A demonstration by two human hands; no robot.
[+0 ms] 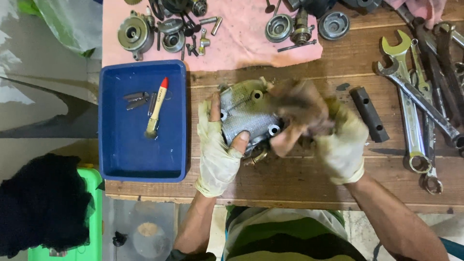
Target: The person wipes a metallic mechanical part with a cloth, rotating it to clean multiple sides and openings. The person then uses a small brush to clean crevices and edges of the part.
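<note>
While the left hand [218, 145] grips the grey engine cover [246, 113] near the surface's front edge, the right hand's [338, 140] fingers clutch a blurred rag [297, 104] against it.

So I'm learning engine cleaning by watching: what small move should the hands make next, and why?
Probably turn the metal cover a little in the left hand so the right hand can bring the brown rag onto a fresh patch; the rag lies on its right end, while the left part is bare.

One blue tray [112, 159], one brush [157, 107], one pink cloth [241, 43], one black bar [369, 114], two gloved hands.
</note>
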